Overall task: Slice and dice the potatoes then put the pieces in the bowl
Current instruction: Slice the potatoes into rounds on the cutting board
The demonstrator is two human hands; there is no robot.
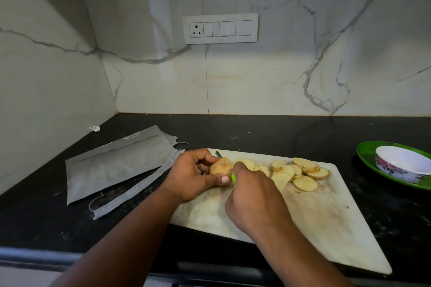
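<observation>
My left hand [192, 173] grips the remaining end of a potato [220, 166] on the white cutting board [326, 216], thumb pressed along its near side. My right hand [253, 196] holds a knife [233, 177] with a green handle; the blade tip shows just behind the potato. Several round potato slices [300, 171] lie in a loose pile on the board to the right. A white bowl [403, 165] with a floral outside stands on a green plate [366, 154] at the far right.
Grey paper bags [116, 165] lie flat on the black counter [256, 133] left of the board. A marble wall with a switch panel [220, 28] rises behind. A small white plug [95, 128] sits in the left corner.
</observation>
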